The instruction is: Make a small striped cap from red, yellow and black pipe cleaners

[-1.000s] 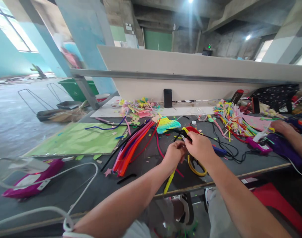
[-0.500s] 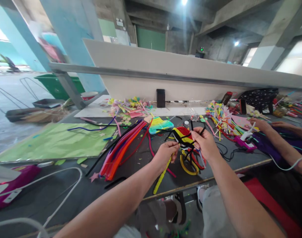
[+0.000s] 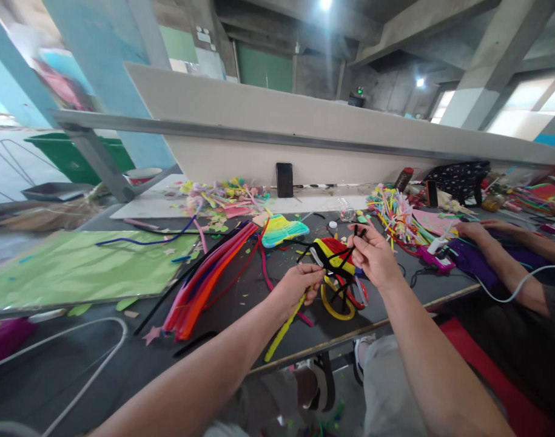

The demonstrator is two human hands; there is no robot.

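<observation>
My left hand is closed in a pinch, with a twisted yellow pipe cleaner hanging below its fingers. Black pipe cleaners stretch from those fingertips toward my right hand, which pinches their upper ends. Behind and between the hands lies a red, yellow and black fuzzy piece; the fingers partly cover it. Just below, a yellow loop and a red loop rest on the table. What the left fingertips grip exactly is partly hidden.
Left of my hands lies a bundle of red, orange and purple pipe cleaners, beside a green sheet. A phone leans on the back board. Rightward are a pink glue gun and a co-worker's arms.
The view has shifted, so the scene sits slightly farther left. My right hand's fingers have risen a little along the black pipe cleaners. The left hand keeps its pinch.
</observation>
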